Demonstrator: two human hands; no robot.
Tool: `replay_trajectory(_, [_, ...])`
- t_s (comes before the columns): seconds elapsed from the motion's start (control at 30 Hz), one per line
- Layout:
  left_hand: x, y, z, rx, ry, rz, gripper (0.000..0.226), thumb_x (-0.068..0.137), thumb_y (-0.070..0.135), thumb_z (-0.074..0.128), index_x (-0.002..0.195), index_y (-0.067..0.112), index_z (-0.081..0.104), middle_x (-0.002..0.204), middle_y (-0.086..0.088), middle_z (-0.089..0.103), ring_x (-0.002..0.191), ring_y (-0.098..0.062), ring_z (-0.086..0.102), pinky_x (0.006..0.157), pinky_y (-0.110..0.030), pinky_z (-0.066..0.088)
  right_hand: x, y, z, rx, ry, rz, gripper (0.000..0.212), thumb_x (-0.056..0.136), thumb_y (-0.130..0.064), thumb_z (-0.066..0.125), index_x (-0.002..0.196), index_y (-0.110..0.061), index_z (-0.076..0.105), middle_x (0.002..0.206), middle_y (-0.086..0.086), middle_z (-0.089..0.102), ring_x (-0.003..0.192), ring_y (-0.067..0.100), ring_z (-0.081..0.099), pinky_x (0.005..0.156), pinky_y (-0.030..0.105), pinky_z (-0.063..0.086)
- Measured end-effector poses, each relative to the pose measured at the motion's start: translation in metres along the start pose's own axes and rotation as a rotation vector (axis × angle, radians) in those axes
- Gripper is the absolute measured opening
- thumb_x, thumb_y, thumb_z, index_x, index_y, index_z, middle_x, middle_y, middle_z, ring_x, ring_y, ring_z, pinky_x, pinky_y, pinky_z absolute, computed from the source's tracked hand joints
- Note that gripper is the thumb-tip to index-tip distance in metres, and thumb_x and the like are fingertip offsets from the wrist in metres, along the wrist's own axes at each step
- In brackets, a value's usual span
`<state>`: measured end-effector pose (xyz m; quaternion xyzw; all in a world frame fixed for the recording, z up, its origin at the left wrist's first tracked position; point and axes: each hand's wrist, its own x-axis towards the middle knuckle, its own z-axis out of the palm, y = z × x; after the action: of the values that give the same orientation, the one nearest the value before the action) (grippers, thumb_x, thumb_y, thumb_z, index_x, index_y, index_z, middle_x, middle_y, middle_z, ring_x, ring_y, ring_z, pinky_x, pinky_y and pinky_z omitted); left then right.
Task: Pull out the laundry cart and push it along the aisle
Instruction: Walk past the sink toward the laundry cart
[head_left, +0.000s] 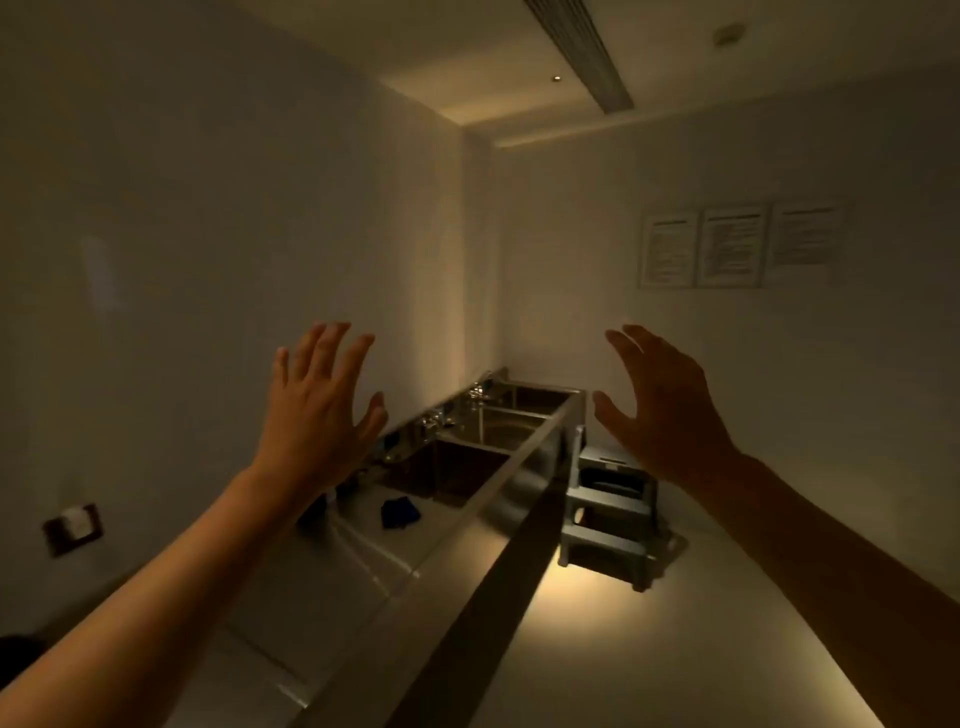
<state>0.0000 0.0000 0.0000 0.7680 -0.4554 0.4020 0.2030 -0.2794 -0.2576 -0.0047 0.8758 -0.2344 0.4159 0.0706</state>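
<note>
No laundry cart shows in the head view. My left hand (322, 405) is raised in front of me with its fingers spread and nothing in it, backed by the left wall. My right hand (660, 405) is held up at the same height, fingers apart and empty. Both bare forearms reach in from the bottom corners. The room is dim, lit from low down.
A long steel sink counter (467, 519) with several basins and taps runs along the left wall. A blue cloth (400, 512) lies on it. A grey step stool (608, 514) stands on the floor at the counter's far end. Three framed notices (732, 247) hang on the right wall.
</note>
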Motion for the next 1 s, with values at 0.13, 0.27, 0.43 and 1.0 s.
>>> replay_trajectory(0.13, [0.012, 0.014, 0.023, -0.062, -0.042, 0.040, 0.071, 0.093, 0.057, 0.036, 0.155, 0.023, 0.032, 0.164, -0.011, 0.028, 0.154, -0.035, 0.023, 0.120, -0.064, 0.026, -0.011, 0.014, -0.010, -0.078, 0.001, 0.077, 0.071, 0.095, -0.054, 0.047, 0.155, -0.023, 0.026, 0.162, 0.006, 0.030, 0.149, 0.027, 0.031, 0.121, 0.052, 0.028])
replay_trajectory(0.27, [0.024, 0.028, 0.047, -0.140, -0.026, 0.098, 0.073, 0.092, 0.058, 0.037, 0.155, 0.022, 0.032, 0.164, -0.011, 0.029, 0.153, -0.036, 0.024, 0.119, -0.064, 0.028, -0.021, 0.024, -0.023, -0.148, -0.005, 0.137, 0.071, 0.095, -0.054, 0.048, 0.155, -0.023, 0.025, 0.163, 0.006, 0.030, 0.150, 0.027, 0.030, 0.121, 0.053, 0.029])
replay_trajectory(0.43, [0.033, 0.049, 0.063, -0.221, -0.040, 0.142, 0.074, 0.092, 0.059, 0.038, 0.157, 0.022, 0.031, 0.166, -0.011, 0.025, 0.155, -0.034, 0.019, 0.121, -0.064, 0.025, -0.039, 0.031, -0.038, -0.217, -0.005, 0.208, 0.071, 0.095, -0.054, 0.048, 0.155, -0.022, 0.026, 0.163, 0.006, 0.030, 0.150, 0.027, 0.030, 0.121, 0.054, 0.030])
replay_trajectory(1.0, [0.044, 0.123, 0.088, -0.474, -0.063, 0.249, 0.073, 0.093, 0.055, 0.041, 0.157, 0.023, 0.030, 0.168, -0.009, 0.022, 0.157, -0.033, 0.015, 0.124, -0.063, 0.018, -0.093, 0.047, -0.101, -0.415, -0.010, 0.362, 0.071, 0.095, -0.053, 0.049, 0.154, -0.020, 0.029, 0.161, 0.006, 0.032, 0.148, 0.025, 0.033, 0.119, 0.052, 0.032])
